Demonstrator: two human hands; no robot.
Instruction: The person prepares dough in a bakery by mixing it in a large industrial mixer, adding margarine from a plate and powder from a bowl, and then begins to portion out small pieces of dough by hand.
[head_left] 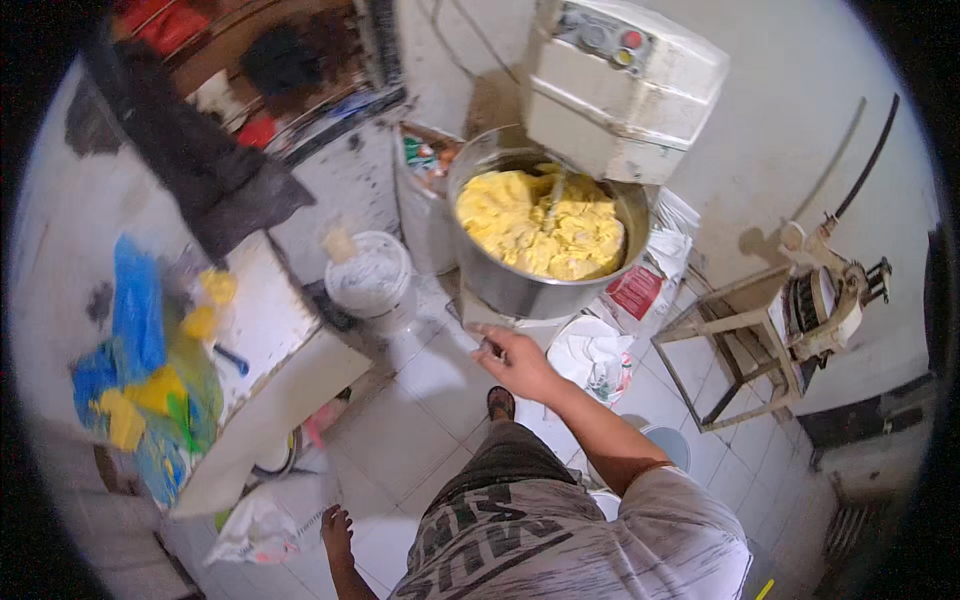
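My right hand [512, 358] is held out in the middle of the view, fingers partly bent and apart, with nothing visible in it, just below the mixer's steel bowl [535, 291]. Lumpy yellow dough [500, 225] and a metal mixing arm show inside the bowl, beneath the cream mixer housing [620, 95] with its buttons. My left hand [337, 530] hangs low beside my body, fingers loose and slightly spread, near a crumpled white bag [260, 525] on the tiles. A white bucket [370, 285] with a pale scoop or block at its rim stands left of the bowl.
A white counter [280, 350] at left carries blue plastic, yellow pieces and a knife-like tool. A container [425, 230] stands behind the bucket. Sacks [635, 285] lie right of the mixer, near a metal machine on a frame [820, 310]. A pail [668, 442] is beside my right forearm.
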